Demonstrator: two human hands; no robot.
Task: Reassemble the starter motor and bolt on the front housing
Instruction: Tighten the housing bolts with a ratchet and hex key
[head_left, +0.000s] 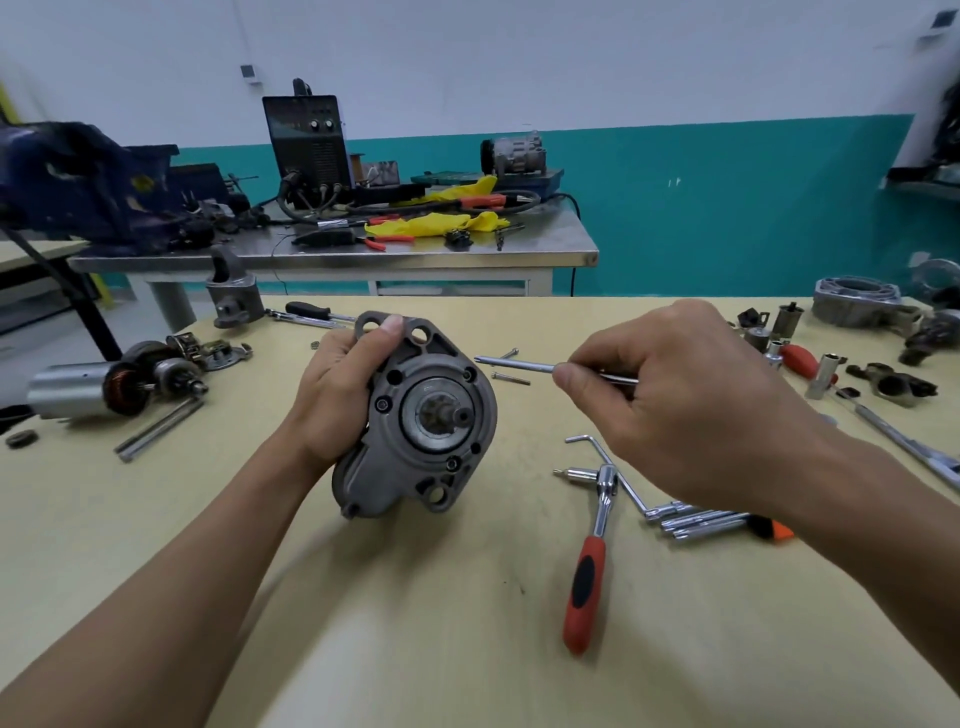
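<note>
The forearms reach in over the table (467, 649). The left hand (332, 395) grips the starter (415, 415) from its left side, thumb hooked over the top ear. The front housing (441, 332) is seated on the body and faces the camera. In my judgement assembly is mostly done and bolting is under way. Two or three holes round the face seem to hold screw heads, though blur hides whether they are tight, and at least one looks empty. The right hand (675, 410) pinches a slim rod (519, 364), probably a long bolt or driver. Its tip points at the housing, just right of the left hand. Below the right hand lie a red-handled ratchet (589, 571) and a key set (696, 519). Two loose bolts (511, 378) lie beyond the rod, likely still to fit. An armature (119, 387) sits well left of the left hand, apparently a spare. Nothing blocks the way between rod and housing.
</note>
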